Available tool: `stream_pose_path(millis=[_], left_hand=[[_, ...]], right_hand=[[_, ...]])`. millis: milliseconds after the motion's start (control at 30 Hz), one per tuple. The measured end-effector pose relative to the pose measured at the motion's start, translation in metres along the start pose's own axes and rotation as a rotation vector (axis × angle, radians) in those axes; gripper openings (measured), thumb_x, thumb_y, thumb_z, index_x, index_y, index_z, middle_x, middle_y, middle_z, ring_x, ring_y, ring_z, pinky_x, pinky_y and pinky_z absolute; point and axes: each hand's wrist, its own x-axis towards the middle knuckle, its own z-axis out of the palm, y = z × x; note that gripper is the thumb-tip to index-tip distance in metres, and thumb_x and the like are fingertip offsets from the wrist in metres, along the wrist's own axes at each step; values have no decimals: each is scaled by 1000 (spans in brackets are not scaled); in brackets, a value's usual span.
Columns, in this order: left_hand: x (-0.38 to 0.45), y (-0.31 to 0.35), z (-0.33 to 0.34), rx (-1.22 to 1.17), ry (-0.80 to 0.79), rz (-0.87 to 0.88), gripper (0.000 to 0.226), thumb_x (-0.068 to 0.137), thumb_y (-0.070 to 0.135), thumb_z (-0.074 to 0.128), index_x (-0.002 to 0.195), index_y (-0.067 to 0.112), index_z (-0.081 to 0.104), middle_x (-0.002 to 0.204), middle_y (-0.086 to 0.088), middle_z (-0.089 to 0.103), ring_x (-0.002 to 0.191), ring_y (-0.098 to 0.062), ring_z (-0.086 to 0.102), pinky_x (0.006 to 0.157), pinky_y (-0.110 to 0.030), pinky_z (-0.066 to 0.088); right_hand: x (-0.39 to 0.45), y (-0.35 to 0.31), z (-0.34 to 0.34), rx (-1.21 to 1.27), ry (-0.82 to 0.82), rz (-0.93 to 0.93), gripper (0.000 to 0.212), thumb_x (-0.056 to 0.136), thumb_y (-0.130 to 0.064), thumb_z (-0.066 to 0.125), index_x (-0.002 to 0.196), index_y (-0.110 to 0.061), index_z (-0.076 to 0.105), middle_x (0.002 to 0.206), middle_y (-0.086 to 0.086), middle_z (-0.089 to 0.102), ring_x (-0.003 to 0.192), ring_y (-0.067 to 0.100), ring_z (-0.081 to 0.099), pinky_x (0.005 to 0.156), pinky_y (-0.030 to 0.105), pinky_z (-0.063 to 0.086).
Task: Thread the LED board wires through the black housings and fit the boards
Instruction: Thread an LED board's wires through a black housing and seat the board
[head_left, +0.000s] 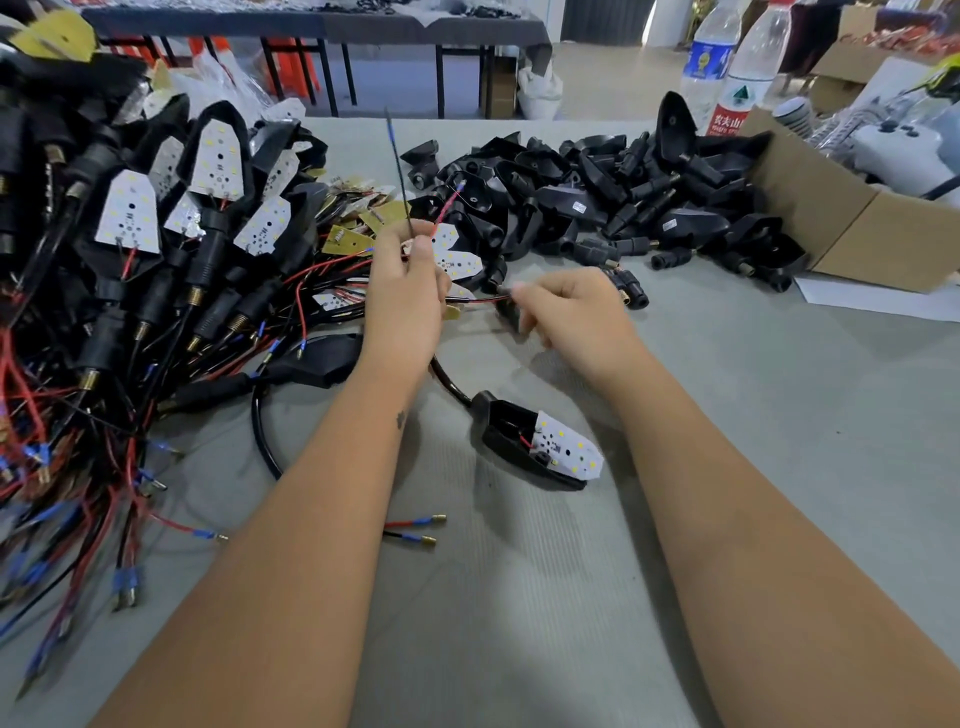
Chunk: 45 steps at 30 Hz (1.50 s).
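While left hand (405, 291) pinches wires (421, 208), housing pile (597, 202) crowds behind.

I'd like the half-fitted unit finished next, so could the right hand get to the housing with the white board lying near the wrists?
Probably yes: the housing with the white board lies in the open, nothing over it, but the right hand pinches a black part and must free itself.

My left hand (408, 291) sits at eleven o'clock, fingers curled and pinching upward, while my right hand (563, 312) at one o'clock pinches leftward, forearms bare.
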Motion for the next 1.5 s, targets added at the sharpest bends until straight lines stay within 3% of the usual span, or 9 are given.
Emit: stream_pose_path(millis=[167,367,600,700,933,1033,1267,1367,1500], left_hand=[[-3,-6,5,161,-57,16,23,102,12,36,89,25,50,64,4,57,44,-4,43,46,-21,35],[-2,-15,10,291,-39,31,26,99,6,44,83,25,50,84,6,67,49,3,55,62,-29,52],[-8,-6,15,92,-70,69,32,99,-3,38,93,24,53,86,-4,61,51,-3,58,51,-17,48],[-8,-7,16,156,-74,66,31,98,-1,39,96,24,56,83,1,60,60,-4,53,61,-21,43],[-9,-8,14,219,-117,-4,18,94,10,50,92,16,67,61,6,49,47,-5,34,44,-20,27],[-11,-8,13,200,-123,26,18,96,15,56,82,21,67,46,17,47,40,0,35,42,-13,27],[-10,-8,11,151,-148,26,17,92,17,64,76,23,67,48,16,47,43,0,35,43,-14,28],[-11,-8,13,143,-156,27,17,91,17,65,75,22,66,52,15,47,46,0,35,45,-15,29],[-12,-8,16,125,-146,21,19,91,16,66,73,22,67,67,3,56,65,-11,46,66,-27,39]], right_hand=[[8,16,-3,-264,266,108,20,85,-26,50,75,-12,61,69,-4,56,69,18,51,56,28,34],[13,23,-3,-374,162,121,32,82,-25,57,113,-30,64,118,2,56,109,23,53,71,28,37],[8,20,0,-366,166,84,18,78,-16,59,92,-22,51,94,-1,61,99,24,52,62,30,37],[6,15,1,-326,123,126,22,73,-22,58,93,-21,48,87,2,60,88,25,54,58,31,35],[5,11,4,-516,60,104,16,77,-25,51,91,-20,58,80,-6,61,86,25,56,92,40,39],[4,10,4,-270,168,129,12,80,-27,55,91,-22,54,76,-11,58,78,19,58,76,35,44],[10,4,2,1042,302,292,20,92,-3,61,106,-9,48,86,8,60,60,13,58,55,20,50],[11,5,6,1226,290,297,14,94,-1,58,96,-11,47,85,10,61,68,18,61,64,24,54],[13,2,13,1184,261,281,22,94,0,57,112,-8,46,95,14,64,74,22,64,72,29,55]])
